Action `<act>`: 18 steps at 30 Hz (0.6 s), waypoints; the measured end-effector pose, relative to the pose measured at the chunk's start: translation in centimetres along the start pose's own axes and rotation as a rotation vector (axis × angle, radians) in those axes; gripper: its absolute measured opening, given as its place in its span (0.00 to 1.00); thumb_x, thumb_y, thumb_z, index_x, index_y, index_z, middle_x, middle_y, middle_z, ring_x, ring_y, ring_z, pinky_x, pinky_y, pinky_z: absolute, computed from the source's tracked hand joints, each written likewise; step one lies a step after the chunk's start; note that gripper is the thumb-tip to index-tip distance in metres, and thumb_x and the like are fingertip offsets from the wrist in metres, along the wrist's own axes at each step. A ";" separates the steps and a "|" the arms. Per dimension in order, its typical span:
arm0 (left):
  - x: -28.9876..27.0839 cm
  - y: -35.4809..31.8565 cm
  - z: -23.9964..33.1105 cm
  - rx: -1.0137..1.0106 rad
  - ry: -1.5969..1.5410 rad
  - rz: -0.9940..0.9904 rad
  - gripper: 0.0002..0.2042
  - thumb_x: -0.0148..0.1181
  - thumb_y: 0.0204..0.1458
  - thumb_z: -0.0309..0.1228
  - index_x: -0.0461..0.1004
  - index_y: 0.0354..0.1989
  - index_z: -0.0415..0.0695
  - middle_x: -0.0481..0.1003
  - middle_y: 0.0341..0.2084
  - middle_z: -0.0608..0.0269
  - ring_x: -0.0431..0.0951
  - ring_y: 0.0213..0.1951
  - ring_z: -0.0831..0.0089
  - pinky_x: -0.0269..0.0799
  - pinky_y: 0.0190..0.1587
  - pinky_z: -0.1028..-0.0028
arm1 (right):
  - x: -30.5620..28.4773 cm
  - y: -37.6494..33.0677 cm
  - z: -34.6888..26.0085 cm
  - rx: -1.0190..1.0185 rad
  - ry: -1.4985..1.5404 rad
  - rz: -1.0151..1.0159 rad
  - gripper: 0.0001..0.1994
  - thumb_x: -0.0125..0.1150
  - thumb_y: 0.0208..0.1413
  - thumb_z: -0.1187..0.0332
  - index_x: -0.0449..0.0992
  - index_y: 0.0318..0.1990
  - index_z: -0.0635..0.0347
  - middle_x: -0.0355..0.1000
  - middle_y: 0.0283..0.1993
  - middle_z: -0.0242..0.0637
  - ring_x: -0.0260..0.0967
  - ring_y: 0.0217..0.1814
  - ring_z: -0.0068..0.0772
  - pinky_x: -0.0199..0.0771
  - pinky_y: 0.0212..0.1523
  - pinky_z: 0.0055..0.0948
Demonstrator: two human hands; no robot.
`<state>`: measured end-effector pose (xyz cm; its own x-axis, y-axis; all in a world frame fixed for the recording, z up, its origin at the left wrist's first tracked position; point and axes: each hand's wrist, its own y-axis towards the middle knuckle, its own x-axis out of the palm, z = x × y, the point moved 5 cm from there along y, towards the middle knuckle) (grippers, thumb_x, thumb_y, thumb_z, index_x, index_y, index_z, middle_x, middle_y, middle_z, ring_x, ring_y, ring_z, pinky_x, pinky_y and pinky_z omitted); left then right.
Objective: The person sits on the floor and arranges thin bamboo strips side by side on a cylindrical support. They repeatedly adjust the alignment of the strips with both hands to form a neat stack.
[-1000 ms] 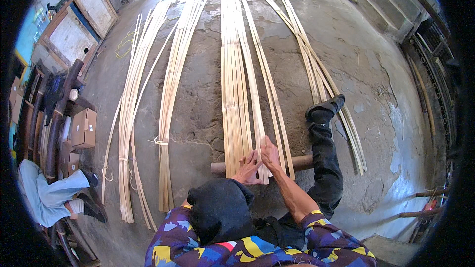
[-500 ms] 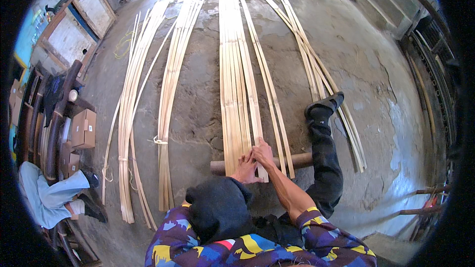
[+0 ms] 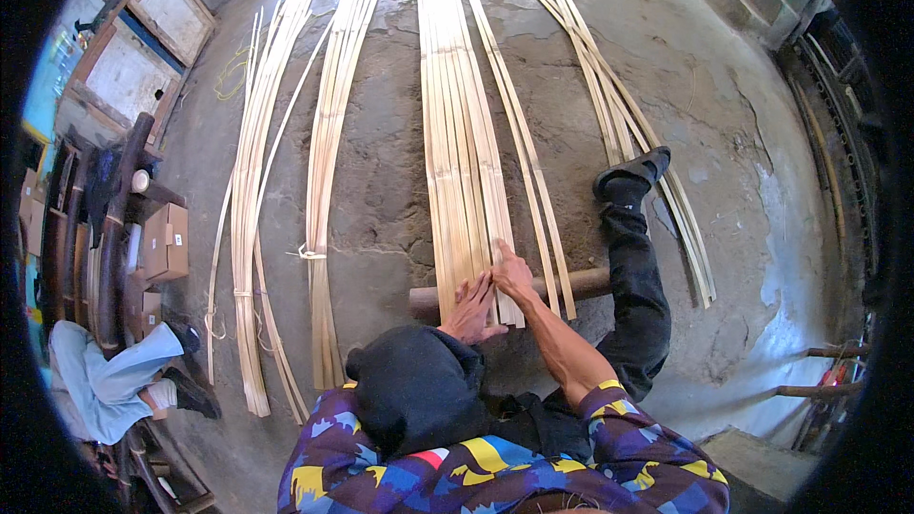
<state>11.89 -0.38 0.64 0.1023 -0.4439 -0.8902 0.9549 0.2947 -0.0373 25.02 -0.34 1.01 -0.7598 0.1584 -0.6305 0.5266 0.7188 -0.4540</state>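
Observation:
A flat row of long, pale bamboo strips (image 3: 447, 133) runs away from me, its near end over a brown log (image 3: 583, 284). My left hand (image 3: 468, 309) lies on the near ends, fingers stretched forward and thumb spread right across the strip ends. Right beside it, my right hand (image 3: 512, 276) is curled over the strips at the row's right edge, one finger reaching forward along them. The fingertips of the two hands nearly meet. What is under the right palm is hidden. Two loose strips (image 3: 524, 148) lie just right of the row.
Two tied bundles of strips (image 3: 249, 190) (image 3: 328, 143) lie left on the concrete floor (image 3: 381, 200). Crossed strips (image 3: 600, 76) lie right, by my sandalled foot (image 3: 633, 173). A cardboard box (image 3: 165, 241) and a seated person's legs (image 3: 114, 371) are at far left.
The view has shifted, so the strips and log sit higher. My left hand's fingers are straighter and lie farther forward along the strips. My right hand stays at the row's right edge.

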 end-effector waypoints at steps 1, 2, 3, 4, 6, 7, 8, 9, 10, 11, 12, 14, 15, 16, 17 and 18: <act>-0.1 -0.5 0.0 0.019 0.018 -0.015 0.49 0.52 0.37 0.62 0.46 0.60 0.34 0.45 0.61 0.45 0.42 0.63 0.53 0.32 0.61 0.53 | 0.0 -0.1 0.1 0.008 0.006 0.004 0.31 0.52 0.41 0.69 0.56 0.58 0.47 0.69 0.37 0.60 0.67 0.41 0.60 0.66 0.42 0.47; -0.2 -1.1 0.0 0.042 0.035 -0.041 0.48 0.52 0.38 0.61 0.47 0.59 0.34 0.45 0.61 0.46 0.42 0.63 0.54 0.32 0.61 0.53 | 0.1 -0.2 0.4 0.010 0.018 0.023 0.31 0.51 0.41 0.69 0.56 0.58 0.47 0.69 0.37 0.60 0.67 0.41 0.60 0.66 0.42 0.47; -0.5 -1.5 0.1 0.083 0.050 -0.014 0.47 0.53 0.38 0.60 0.48 0.59 0.34 0.46 0.61 0.47 0.43 0.63 0.56 0.33 0.61 0.54 | 0.3 -0.2 0.5 -0.015 0.012 0.038 0.30 0.52 0.42 0.68 0.56 0.57 0.48 0.69 0.36 0.60 0.67 0.40 0.60 0.67 0.41 0.48; -0.4 -1.5 0.1 0.065 0.087 -0.040 0.46 0.52 0.38 0.60 0.49 0.59 0.35 0.47 0.60 0.48 0.43 0.63 0.57 0.32 0.61 0.54 | 0.5 -0.3 0.5 -0.047 0.012 0.068 0.29 0.53 0.42 0.68 0.56 0.57 0.50 0.69 0.34 0.59 0.68 0.38 0.59 0.67 0.39 0.49; -0.4 -1.5 0.2 0.050 0.162 -0.020 0.44 0.51 0.39 0.60 0.52 0.58 0.35 0.49 0.60 0.51 0.43 0.63 0.59 0.32 0.61 0.54 | 1.1 -0.1 0.5 -0.101 0.035 0.094 0.28 0.53 0.43 0.67 0.56 0.56 0.52 0.70 0.33 0.58 0.68 0.37 0.60 0.68 0.38 0.49; -0.5 -1.4 0.3 0.035 0.147 0.005 0.43 0.54 0.39 0.57 0.51 0.58 0.36 0.49 0.60 0.53 0.44 0.63 0.60 0.34 0.61 0.55 | 1.3 -0.1 0.5 -0.119 0.058 0.089 0.28 0.52 0.43 0.67 0.56 0.56 0.52 0.69 0.33 0.59 0.68 0.37 0.60 0.68 0.38 0.49; -0.4 -1.3 0.3 0.008 0.137 -0.011 0.42 0.56 0.39 0.54 0.51 0.59 0.38 0.49 0.60 0.55 0.45 0.63 0.62 0.36 0.60 0.56 | 1.3 0.0 0.5 -0.108 0.072 0.074 0.29 0.52 0.43 0.67 0.56 0.56 0.52 0.69 0.33 0.59 0.67 0.37 0.60 0.67 0.38 0.50; -0.3 -1.2 0.3 -0.023 0.130 -0.041 0.42 0.58 0.39 0.52 0.51 0.59 0.39 0.49 0.60 0.56 0.46 0.62 0.64 0.39 0.60 0.58 | 1.2 -0.1 0.2 -0.098 0.064 0.100 0.30 0.51 0.41 0.68 0.55 0.57 0.54 0.69 0.34 0.60 0.67 0.37 0.60 0.67 0.39 0.48; -0.5 -1.1 0.5 -0.017 0.111 -0.014 0.41 0.59 0.38 0.51 0.52 0.58 0.39 0.50 0.59 0.57 0.46 0.62 0.63 0.40 0.60 0.58 | 0.8 -0.2 0.0 -0.074 0.094 0.103 0.29 0.51 0.42 0.68 0.55 0.57 0.54 0.69 0.35 0.59 0.67 0.38 0.60 0.67 0.39 0.47; -0.7 -1.0 0.5 -0.016 0.095 -0.001 0.41 0.60 0.37 0.50 0.53 0.57 0.39 0.51 0.59 0.57 0.47 0.61 0.63 0.41 0.59 0.58 | 0.3 -0.5 -0.3 -0.029 0.119 0.104 0.29 0.51 0.42 0.69 0.56 0.57 0.55 0.69 0.35 0.59 0.67 0.39 0.60 0.67 0.40 0.46; -1.0 -1.0 0.6 -0.010 0.081 0.023 0.40 0.61 0.36 0.49 0.55 0.57 0.39 0.52 0.58 0.57 0.48 0.61 0.63 0.42 0.59 0.58 | -0.2 -0.9 -0.5 0.046 0.146 0.103 0.29 0.51 0.43 0.69 0.56 0.57 0.55 0.69 0.36 0.59 0.67 0.39 0.59 0.66 0.41 0.45; -1.3 -0.7 0.6 -0.002 0.071 0.017 0.40 0.60 0.35 0.51 0.57 0.55 0.40 0.55 0.56 0.56 0.49 0.60 0.61 0.43 0.57 0.57 | -2.5 -1.7 -2.7 -0.043 0.254 0.441 0.25 0.51 0.46 0.67 0.59 0.55 0.59 0.70 0.35 0.58 0.68 0.37 0.56 0.67 0.40 0.42; -1.5 -0.6 0.6 0.007 0.069 0.031 0.40 0.60 0.34 0.52 0.57 0.55 0.40 0.56 0.54 0.55 0.49 0.59 0.61 0.43 0.57 0.56 | -4.0 -2.6 -4.2 -0.249 0.306 0.644 0.21 0.50 0.50 0.68 0.63 0.53 0.62 0.70 0.34 0.54 0.69 0.35 0.51 0.68 0.38 0.38; -1.7 -0.4 0.6 0.011 0.059 0.044 0.40 0.60 0.33 0.52 0.58 0.54 0.41 0.56 0.54 0.55 0.50 0.58 0.60 0.43 0.57 0.56 | -4.9 -2.9 -4.9 -0.316 0.310 0.705 0.20 0.50 0.50 0.69 0.63 0.52 0.63 0.71 0.34 0.53 0.69 0.34 0.49 0.68 0.37 0.37; -1.8 -0.2 0.8 0.019 0.050 0.066 0.40 0.61 0.32 0.52 0.58 0.54 0.41 0.56 0.53 0.55 0.50 0.58 0.59 0.43 0.57 0.55 | -5.9 -3.0 -5.1 -0.379 0.314 0.762 0.20 0.50 0.50 0.70 0.64 0.52 0.63 0.71 0.34 0.52 0.69 0.33 0.47 0.68 0.36 0.36; -1.8 -0.1 0.9 0.020 0.043 0.059 0.40 0.62 0.31 0.52 0.59 0.53 0.41 0.56 0.53 0.54 0.51 0.57 0.58 0.43 0.56 0.55 | -6.6 -3.2 -5.2 -0.441 0.317 0.821 0.19 0.51 0.50 0.71 0.65 0.51 0.64 0.71 0.34 0.51 0.69 0.32 0.45 0.68 0.35 0.35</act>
<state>11.88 -0.40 2.66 0.1474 -0.3897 -0.9091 0.9529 0.3024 0.0248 26.37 -0.19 9.91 -0.3230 0.8492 -0.4177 0.7959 0.4826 0.3657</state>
